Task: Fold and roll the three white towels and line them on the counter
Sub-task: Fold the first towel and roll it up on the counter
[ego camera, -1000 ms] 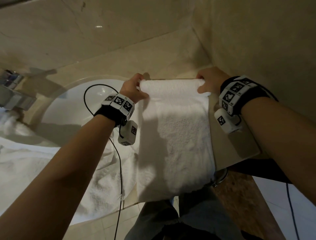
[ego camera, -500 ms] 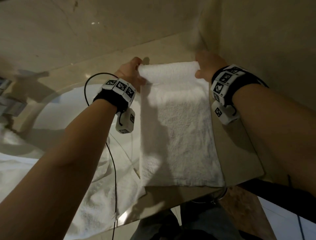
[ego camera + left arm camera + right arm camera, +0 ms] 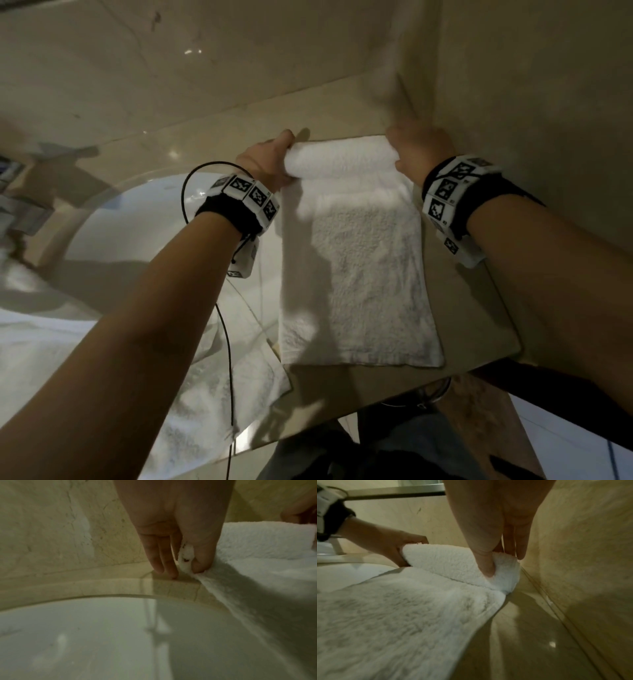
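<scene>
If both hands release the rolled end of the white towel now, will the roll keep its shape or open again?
The roll probably loosens: it is thick, soft terry, and only the left hand and right hand pinch it. Its flat part looks floppy, not stiff.

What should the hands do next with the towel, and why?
Probably roll it one more turn toward the person. The left hand and right hand each pinch an end of the small roll at the towel's far edge, and most of it lies flat on the counter.
</scene>
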Demonstrator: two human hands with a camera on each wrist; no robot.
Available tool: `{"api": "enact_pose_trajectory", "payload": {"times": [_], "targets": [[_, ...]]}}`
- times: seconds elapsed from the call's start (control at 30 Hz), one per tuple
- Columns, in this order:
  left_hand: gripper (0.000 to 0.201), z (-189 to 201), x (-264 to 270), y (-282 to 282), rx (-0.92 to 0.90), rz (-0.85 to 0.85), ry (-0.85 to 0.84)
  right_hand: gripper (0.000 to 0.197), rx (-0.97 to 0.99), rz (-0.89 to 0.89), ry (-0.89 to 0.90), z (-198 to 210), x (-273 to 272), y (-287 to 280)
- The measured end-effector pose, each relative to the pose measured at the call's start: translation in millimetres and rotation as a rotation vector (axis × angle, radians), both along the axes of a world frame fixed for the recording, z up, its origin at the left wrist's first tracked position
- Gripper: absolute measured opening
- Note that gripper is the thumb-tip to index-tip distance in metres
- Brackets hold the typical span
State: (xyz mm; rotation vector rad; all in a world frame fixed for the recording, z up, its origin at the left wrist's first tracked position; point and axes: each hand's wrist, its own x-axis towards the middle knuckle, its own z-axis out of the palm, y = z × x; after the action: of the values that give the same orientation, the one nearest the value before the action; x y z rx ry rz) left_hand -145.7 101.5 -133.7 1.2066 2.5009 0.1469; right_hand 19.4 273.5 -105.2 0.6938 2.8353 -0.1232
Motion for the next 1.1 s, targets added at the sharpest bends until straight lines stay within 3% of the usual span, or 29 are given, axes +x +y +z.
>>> {"api": "enact_pose_trajectory", "payload": {"times": [0.1, 0.23, 0.33, 0.47, 0.63, 0.8, 0.97, 1.1], "targets": [[0.056, 3, -2, -4, -0.084, -0.079, 0.041, 0.029, 0.037, -0.057, -0.007, 1, 5, -10], [0.071, 10, 2, -16, -0.169, -0.204, 0.123, 0.029, 0.056, 0.003, -0.085, 3, 7, -18], [0.063, 18, 12, -18, -0.172, -0.266, 0.179, 0.029, 0.016, -0.010, -0.124, 6, 13, -20], [0.050, 15, 24, -16, -0.172, -0.228, 0.161, 0.034, -0.063, -0.087, -0.117, 5, 18, -24], [0.043, 9, 32, -20, -0.116, -0.228, 0.168, 0.036, -0.159, -0.247, 0.012, 9, 19, -17], [0.040, 7, 39, -23, -0.050, -0.194, 0.196, 0.034, -0.123, -0.250, -0.075, 12, 17, -17], [0.046, 11, 46, -24, -0.248, -0.291, 0.214, 0.041, -0.157, -0.174, -0.169, 11, 15, -26], [0.035, 14, 50, -25, -0.148, -0.268, 0.137, 0.040, -0.119, -0.139, -0.190, 13, 25, -28]]}}
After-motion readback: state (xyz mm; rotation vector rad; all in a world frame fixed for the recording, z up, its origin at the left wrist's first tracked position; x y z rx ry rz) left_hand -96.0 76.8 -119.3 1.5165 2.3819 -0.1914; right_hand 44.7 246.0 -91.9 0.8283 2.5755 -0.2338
